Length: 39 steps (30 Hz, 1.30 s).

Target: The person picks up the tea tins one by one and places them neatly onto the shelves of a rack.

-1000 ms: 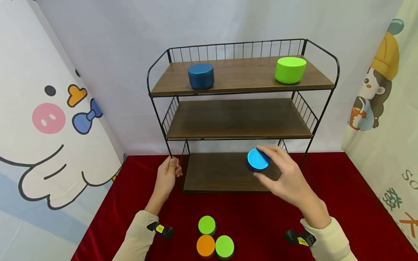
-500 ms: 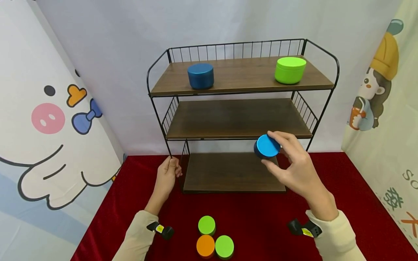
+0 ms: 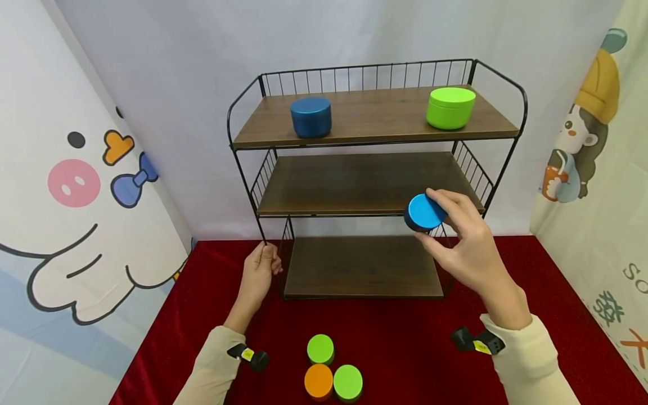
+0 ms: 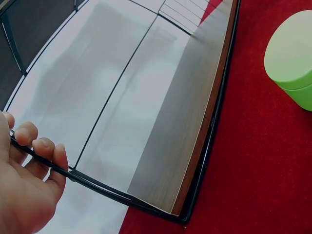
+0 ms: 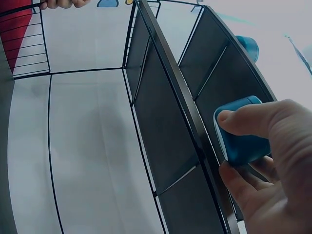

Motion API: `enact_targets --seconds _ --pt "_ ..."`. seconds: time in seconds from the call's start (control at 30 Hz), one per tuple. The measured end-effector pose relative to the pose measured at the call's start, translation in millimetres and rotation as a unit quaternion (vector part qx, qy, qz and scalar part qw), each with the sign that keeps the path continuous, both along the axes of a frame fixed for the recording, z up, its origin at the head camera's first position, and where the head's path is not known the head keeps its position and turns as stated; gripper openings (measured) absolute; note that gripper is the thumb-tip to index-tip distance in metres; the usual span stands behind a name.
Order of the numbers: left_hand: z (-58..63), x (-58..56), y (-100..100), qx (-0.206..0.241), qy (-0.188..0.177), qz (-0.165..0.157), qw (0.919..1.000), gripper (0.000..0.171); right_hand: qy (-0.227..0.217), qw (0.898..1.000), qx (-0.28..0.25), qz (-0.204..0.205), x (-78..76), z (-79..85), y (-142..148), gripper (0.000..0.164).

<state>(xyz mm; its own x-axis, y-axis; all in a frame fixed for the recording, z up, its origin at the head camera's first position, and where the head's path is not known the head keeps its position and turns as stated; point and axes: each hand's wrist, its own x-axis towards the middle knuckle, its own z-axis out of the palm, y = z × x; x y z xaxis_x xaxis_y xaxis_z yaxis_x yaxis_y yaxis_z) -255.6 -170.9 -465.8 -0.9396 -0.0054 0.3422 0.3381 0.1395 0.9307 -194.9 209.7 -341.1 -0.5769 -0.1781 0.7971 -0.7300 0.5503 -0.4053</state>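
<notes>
My right hand pinches a round blue tin between thumb and fingers, its lid tilted toward the head camera. In the head view the tin overlaps the right front of the middle shelf. The right wrist view shows the same blue tin close by the shelf edge. On the left, my left hand grips the black metal post of the three-tier rack. Its fingers curl round that bar in the left wrist view. A darker blue tin and a green tin stand on the top shelf.
Two green tins and an orange tin sit clustered on the red cloth in front of the rack. The bottom shelf lies low behind them. Printed curtains hang at both sides.
My right hand has carried the blue tin up and to the right, from in front of the bottom shelf to the middle shelf's edge. The left hand keeps its grip on the post.
</notes>
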Motion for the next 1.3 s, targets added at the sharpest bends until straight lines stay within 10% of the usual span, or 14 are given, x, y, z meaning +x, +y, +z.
enact_targets --seconds 1.3 --pt "2.4 0.9 0.2 0.001 -0.006 -0.003 1.0000 0.038 -0.039 0.998 0.016 -0.055 -26.5 24.0 21.0 0.072"
